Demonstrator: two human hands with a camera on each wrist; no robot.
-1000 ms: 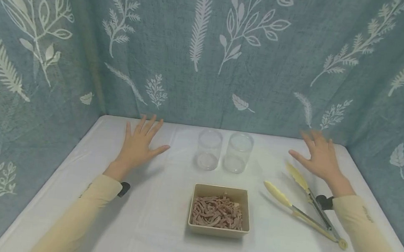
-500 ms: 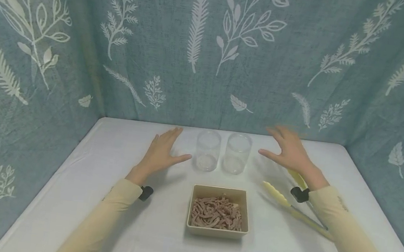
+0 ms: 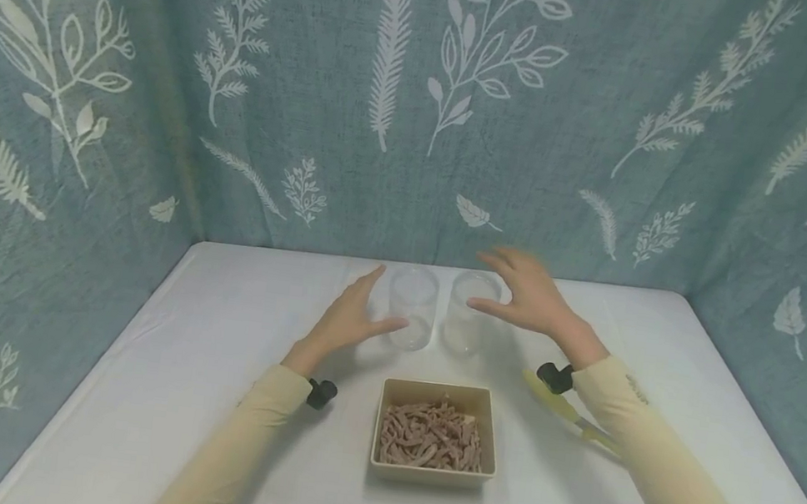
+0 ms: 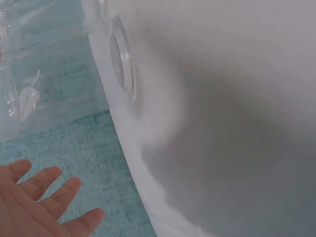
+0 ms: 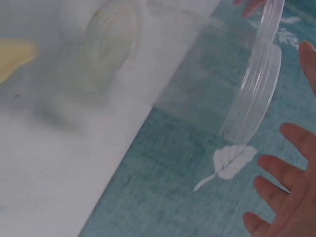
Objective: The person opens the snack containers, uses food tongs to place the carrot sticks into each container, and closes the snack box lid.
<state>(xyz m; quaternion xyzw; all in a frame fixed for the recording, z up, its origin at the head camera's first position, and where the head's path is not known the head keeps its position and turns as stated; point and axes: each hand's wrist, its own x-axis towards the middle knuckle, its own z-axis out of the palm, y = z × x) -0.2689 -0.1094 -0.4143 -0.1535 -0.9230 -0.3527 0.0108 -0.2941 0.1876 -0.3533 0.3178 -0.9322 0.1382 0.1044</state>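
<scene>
Two clear plastic jars stand side by side near the back of the table: a left jar [image 3: 412,308] and a right jar [image 3: 466,327]. My left hand [image 3: 350,317] is just left of the left jar, its thumb overlapping that jar in the head view. My right hand [image 3: 530,293] reaches in from the right, with its fingers spread by the right jar's threaded rim [image 5: 254,96]. Neither hand holds anything. In the left wrist view, the fingers [image 4: 61,197] are apart from the jar wall [image 4: 64,84].
A beige rectangular tray [image 3: 432,476] holding brown strips [image 3: 430,436] sits in front of the jars. Yellow-tipped tongs [image 3: 555,401] lie to the right, partly hidden under the right forearm. A teal curtain [image 3: 300,105] hangs behind the white table [image 3: 239,299].
Both hands have moved inward, left hand to the right and right hand to the left, from the table's sides to the two jars. The right forearm now covers more of the tongs.
</scene>
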